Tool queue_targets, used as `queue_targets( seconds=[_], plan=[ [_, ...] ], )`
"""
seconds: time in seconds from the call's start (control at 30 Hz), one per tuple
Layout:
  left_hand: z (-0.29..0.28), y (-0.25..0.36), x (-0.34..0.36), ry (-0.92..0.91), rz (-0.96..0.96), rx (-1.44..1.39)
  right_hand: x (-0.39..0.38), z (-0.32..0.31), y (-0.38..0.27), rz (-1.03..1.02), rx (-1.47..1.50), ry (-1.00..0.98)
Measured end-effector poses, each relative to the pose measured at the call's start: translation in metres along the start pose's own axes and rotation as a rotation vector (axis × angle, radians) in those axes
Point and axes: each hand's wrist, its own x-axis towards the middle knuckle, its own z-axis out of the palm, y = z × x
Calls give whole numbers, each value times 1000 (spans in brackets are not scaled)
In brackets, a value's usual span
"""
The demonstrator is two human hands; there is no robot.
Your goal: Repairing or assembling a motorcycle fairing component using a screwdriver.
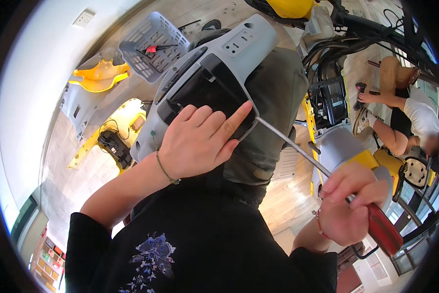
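Screwdriver [327, 171]: long steel shaft, red handle, clamped in the right hand [346, 210] with fingers wrapped tight round the top of the handle. Tip reaches up-left to the lower right edge of the grey scooter panel [205, 83], right beside the left index fingertip [246, 108]. Left hand [200, 141] lies flat across the panel's dark recess, fingers spread, pressing rather than gripping; nothing enclosed in it.

Panel sits propped on the lap, tilted, upper end away from the body. Behind the panel: grey plastic basket [151, 44] with a small red-handled tool inside. Left of the panel, on the floor: yellow fairing pieces [102, 73]. Right of the panel: stripped scooter frame [327, 102], and further right a second person seated [405, 112], working with own hands.

Likely trouble: tip slipping off the fastener or seam and jabbing the index finger, since finger and tip sit almost touching. Also possible: panel sliding off the lap under the push, held only by a flat palm. Prying too hard at the edge risks cracking the plastic or snapping a clip. Exact contact point of the tip hidden; cannot tell whether seated in a screw.
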Motion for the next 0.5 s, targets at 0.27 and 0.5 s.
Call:
queue_targets(
  seconds=[0.27, 0.5],
  plan=[
    [-3, -4, -2, -11, -6, -29, -5, 7, 3, 14, 3, -12],
    [0, 0, 2, 18, 6, -16, 23, 15, -7, 0, -26, -243]
  ],
)
